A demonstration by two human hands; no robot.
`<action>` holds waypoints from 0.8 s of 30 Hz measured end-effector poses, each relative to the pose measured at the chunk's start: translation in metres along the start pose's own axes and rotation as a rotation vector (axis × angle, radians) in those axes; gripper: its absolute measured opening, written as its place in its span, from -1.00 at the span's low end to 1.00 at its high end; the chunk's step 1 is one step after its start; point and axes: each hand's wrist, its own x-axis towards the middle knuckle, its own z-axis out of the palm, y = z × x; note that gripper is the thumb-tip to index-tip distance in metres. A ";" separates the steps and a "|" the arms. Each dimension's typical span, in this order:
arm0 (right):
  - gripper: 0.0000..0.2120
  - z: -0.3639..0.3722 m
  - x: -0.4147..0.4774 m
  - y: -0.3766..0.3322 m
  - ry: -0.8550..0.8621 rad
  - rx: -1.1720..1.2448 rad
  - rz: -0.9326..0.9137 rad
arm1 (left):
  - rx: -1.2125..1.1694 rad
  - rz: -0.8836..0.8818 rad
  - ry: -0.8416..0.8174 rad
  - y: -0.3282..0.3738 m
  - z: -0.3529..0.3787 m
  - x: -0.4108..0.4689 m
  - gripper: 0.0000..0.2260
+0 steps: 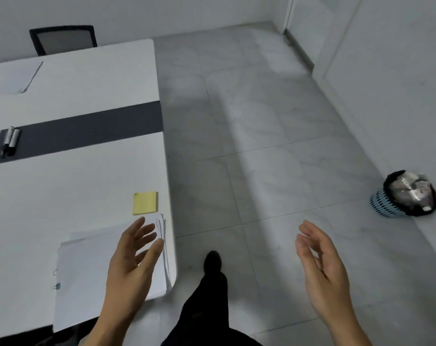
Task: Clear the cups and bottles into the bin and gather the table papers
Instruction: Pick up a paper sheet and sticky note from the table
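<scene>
Both hands are hanging open with nothing in them. The left hand (131, 260) is spreading its fingers over the stack of white papers (87, 270); whether the fingertips are touching the top sheet or only hovering I cannot tell. The right hand (321, 268) is floating off the table, over the tiled floor, with straight fingers and the palm facing inward.

The stack is lying at the near right corner of the white table (62, 191), directly under the left hand. Its long axis is running away from the person, roughly along the table's right edge, and the sheets are fanning out at the far right corner. Small binder clips (57, 286) are sitting at its left edge, and a yellow sticky-note pad (145, 203) is lying just beyond its far end. One more loose sheet (12, 78) is resting well away across the table, past the dark strip where the markers (11, 141) are lying.

The bin (384, 206) is standing on the floor well to the right, lined in black and filled with what looks like clear plastic. No cups or bottles are showing on the visible tabletop, so gathering the papers seems to be the step in hand. The left hand is plainly the nearer one; the right would have to cross inward to square the fanned edge.
</scene>
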 end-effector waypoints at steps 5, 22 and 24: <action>-0.63 0.013 0.105 0.001 -0.027 -0.039 0.023 | -0.048 -0.057 0.029 -0.002 0.054 0.078 -0.60; -0.67 0.086 0.569 -0.173 0.067 0.023 -0.154 | -0.135 0.141 0.039 0.210 0.207 0.524 -0.61; -0.66 0.106 0.631 -0.170 0.051 0.028 -0.146 | -0.133 0.126 0.069 0.212 0.233 0.577 -0.61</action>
